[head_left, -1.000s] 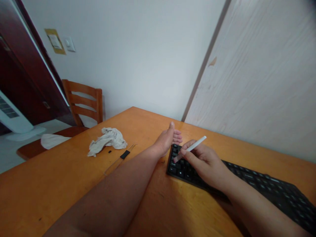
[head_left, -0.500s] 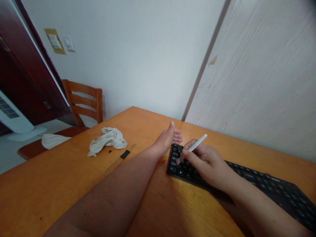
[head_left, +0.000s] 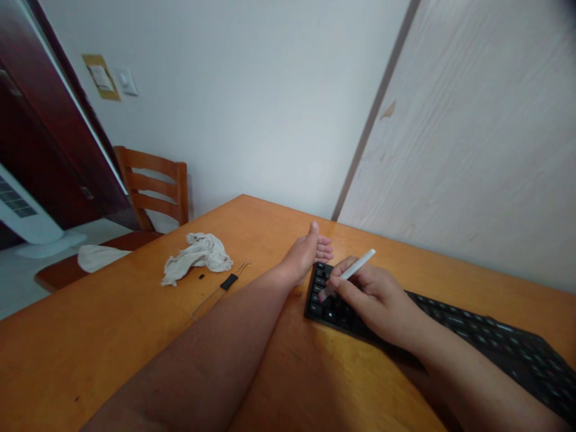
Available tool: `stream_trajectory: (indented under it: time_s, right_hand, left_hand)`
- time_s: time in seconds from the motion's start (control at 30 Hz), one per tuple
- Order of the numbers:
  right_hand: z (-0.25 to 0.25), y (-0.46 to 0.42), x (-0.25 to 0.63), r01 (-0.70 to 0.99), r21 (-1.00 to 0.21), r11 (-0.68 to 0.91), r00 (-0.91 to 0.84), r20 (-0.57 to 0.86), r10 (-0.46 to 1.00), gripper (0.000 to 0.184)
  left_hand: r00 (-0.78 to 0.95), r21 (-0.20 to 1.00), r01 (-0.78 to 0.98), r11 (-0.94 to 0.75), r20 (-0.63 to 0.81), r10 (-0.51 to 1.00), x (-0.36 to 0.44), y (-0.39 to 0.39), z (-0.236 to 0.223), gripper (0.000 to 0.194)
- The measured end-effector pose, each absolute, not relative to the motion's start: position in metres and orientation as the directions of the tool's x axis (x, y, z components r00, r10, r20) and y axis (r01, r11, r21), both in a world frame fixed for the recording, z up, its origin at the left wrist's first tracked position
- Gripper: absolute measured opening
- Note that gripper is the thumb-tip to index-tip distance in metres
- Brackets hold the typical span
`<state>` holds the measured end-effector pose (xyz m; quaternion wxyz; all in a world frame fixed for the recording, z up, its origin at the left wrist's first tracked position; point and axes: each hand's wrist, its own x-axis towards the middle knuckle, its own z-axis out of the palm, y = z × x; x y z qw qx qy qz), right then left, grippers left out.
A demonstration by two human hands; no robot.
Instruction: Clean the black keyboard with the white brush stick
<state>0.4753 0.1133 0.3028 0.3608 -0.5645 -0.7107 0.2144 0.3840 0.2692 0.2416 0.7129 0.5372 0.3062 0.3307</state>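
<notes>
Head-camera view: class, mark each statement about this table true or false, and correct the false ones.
1. The right hand holds a slim white tool. True.
2. The left hand grips the crumpled cloth. False: the cloth lies apart from it on the table.
3. The tool's tip is over a black keyboard. True.
4. The wooden chair stands on the table. False: it stands beyond the table's far edge.
</notes>
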Motion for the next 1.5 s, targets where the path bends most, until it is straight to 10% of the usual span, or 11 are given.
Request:
stream_trajectory:
  time_s: [1.5]
  right_hand:
    - [0.300, 0.111, 0.474, 0.588, -0.784, 0.197, -0.037, 0.217, 0.975, 0.014]
  left_hand:
    - [0.595, 0.973, -0.141, 0.184, -0.065, 0.801, 0.382, 0.266, 0.243, 0.080]
